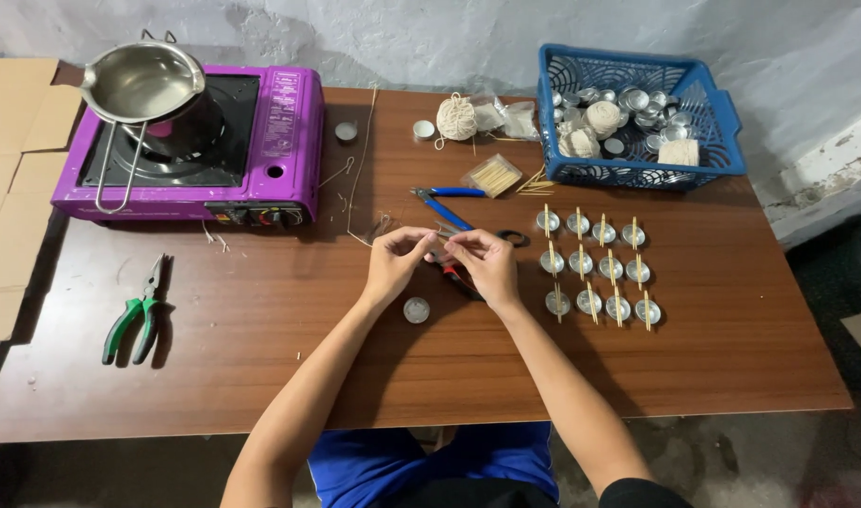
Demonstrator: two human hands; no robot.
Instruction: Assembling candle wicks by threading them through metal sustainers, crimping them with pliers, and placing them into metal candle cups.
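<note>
My left hand [395,261] and my right hand [485,263] meet over the middle of the brown table [261,357], fingertips pinched together on a thin piece of string that is too small to see clearly. A small round metal cup [416,309] lies on the table just below my left hand. Blue-handled pliers [444,200] and scissors with a black loop [513,237] lie right behind my hands, partly hidden by them.
Several metal cups with sticks across them [595,265] stand in rows to the right. At the back right sits a blue basket [708,127] with cups and string balls. A purple stove [280,141] with a steel pot [148,87] occupies the back left; green pliers [139,315] lie left.
</note>
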